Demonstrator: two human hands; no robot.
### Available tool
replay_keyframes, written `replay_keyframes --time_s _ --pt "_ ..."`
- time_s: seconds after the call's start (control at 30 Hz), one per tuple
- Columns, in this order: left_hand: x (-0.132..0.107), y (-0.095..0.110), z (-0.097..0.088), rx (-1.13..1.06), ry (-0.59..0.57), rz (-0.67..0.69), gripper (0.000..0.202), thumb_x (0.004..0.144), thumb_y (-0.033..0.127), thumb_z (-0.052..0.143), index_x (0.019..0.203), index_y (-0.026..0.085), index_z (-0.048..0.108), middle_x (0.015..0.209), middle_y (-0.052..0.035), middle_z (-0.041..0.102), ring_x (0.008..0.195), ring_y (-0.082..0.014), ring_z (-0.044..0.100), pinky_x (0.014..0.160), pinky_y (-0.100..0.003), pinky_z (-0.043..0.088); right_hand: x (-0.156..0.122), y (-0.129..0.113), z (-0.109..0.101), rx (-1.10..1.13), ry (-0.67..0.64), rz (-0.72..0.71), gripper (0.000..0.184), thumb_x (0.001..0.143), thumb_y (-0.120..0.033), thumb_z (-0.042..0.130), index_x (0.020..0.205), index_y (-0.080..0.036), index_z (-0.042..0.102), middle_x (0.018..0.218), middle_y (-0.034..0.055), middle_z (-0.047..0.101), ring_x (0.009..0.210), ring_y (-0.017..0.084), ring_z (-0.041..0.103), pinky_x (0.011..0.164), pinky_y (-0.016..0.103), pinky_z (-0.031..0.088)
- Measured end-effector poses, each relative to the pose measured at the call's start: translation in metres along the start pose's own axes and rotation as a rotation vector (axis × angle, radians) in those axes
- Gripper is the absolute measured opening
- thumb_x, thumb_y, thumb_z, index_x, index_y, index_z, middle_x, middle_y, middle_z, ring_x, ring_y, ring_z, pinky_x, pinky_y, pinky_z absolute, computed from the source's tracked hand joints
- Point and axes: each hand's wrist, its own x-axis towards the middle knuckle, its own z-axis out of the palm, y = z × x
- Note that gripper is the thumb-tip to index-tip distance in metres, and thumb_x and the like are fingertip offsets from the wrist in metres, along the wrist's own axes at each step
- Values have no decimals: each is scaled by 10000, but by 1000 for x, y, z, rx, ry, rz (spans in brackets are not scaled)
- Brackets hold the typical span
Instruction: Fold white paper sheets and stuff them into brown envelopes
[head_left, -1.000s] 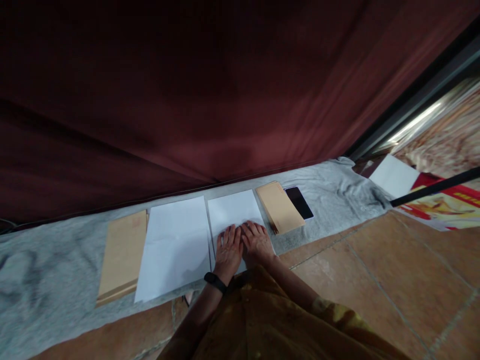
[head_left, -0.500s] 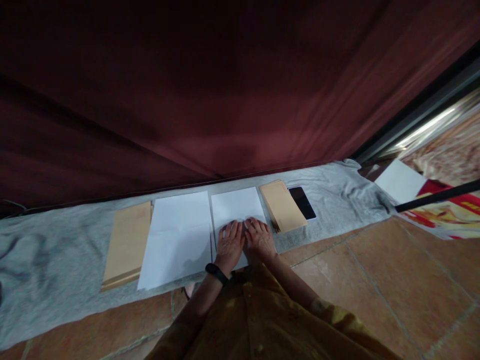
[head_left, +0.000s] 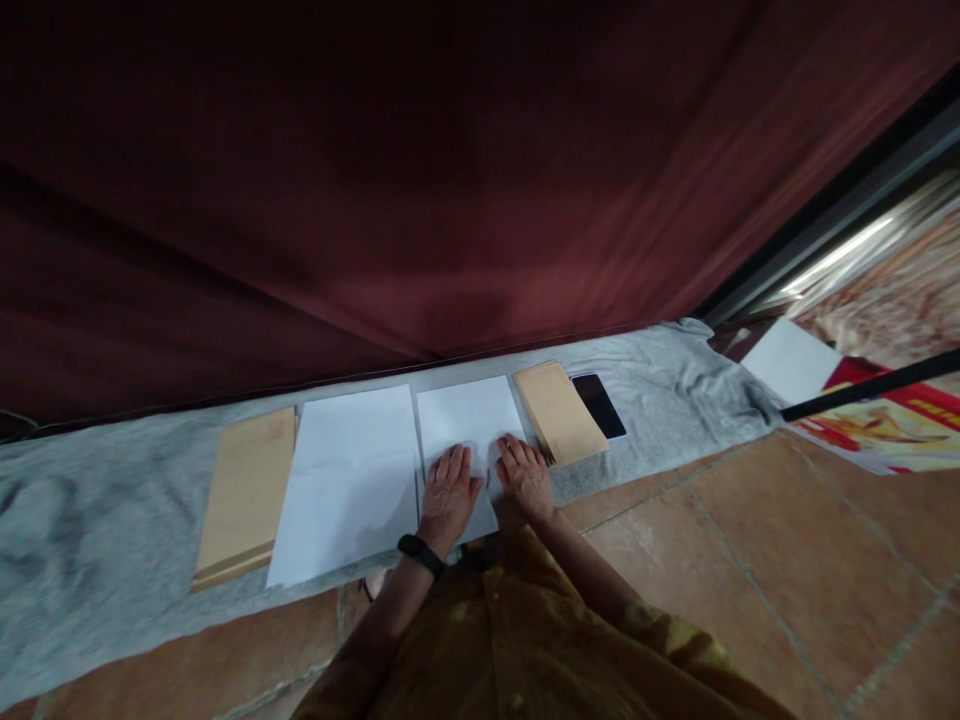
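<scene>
A white sheet of paper lies in front of me on a grey cloth. My left hand, with a black band at the wrist, rests flat on the sheet's left side, thumb out to the right. On the right side of the same sheet lies my right hand, fingers stretched and a little spread. Neither hand grips anything. To the left is a larger stack of white paper. Just right of my right hand sits a pile of brown envelopes.
More brown envelopes lie left of the paper stack. A phone lies by the right pile. The grey cloth runs along a dark red curtain. Tiled floor is below; a colourful printed sheet lies far right.
My hands, close together before, have moved apart over the sheet, the left one shifting left and slightly nearer to me. The camera view has shifted slightly.
</scene>
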Motion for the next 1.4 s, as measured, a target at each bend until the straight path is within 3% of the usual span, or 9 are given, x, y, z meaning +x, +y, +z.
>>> replay_keyframes --time_s 0.73,1.4 --pt "-14 -17 -4 23 -50 -83 529 981 354 422 1443 103 482 1507 -150 506 1386 -304 455 1123 -467 400 -6 8 1 37 22 45 461 1030 -280 412 1462 -137 483 1508 120 498 1342 308 451 1083 455 384" --pt "-15 -18 -8 24 -69 -78 549 979 356 425 1443 68 479 1504 -173 504 1384 -321 457 1107 -477 417 -8 11 4 54 62 80 492 1019 -280 436 1473 -93 467 1505 162 491 1374 336 432 1097 486 387"
